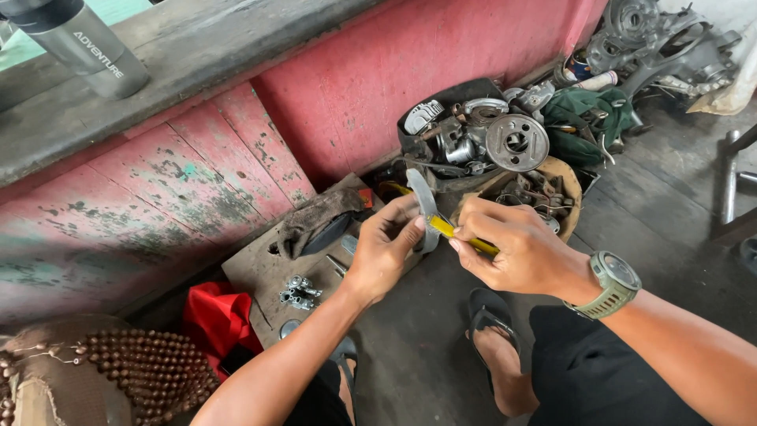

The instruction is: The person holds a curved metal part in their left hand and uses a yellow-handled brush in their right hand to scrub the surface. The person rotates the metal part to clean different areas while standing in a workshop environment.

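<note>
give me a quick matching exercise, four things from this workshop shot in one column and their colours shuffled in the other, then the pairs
Things:
1. tool handle in the right hand
2. curved part in the left hand
3. cloth by the board
4. wristwatch

Colours:
A. red
B. olive green
C. yellow
D. grey

Pairs: 1-C, 2-D, 3-A, 4-B

I see bolts [299, 293] on a board [260, 272]; cloth [315, 219] behind them; parts box [465, 130] right, against wall [410, 63].
</note>
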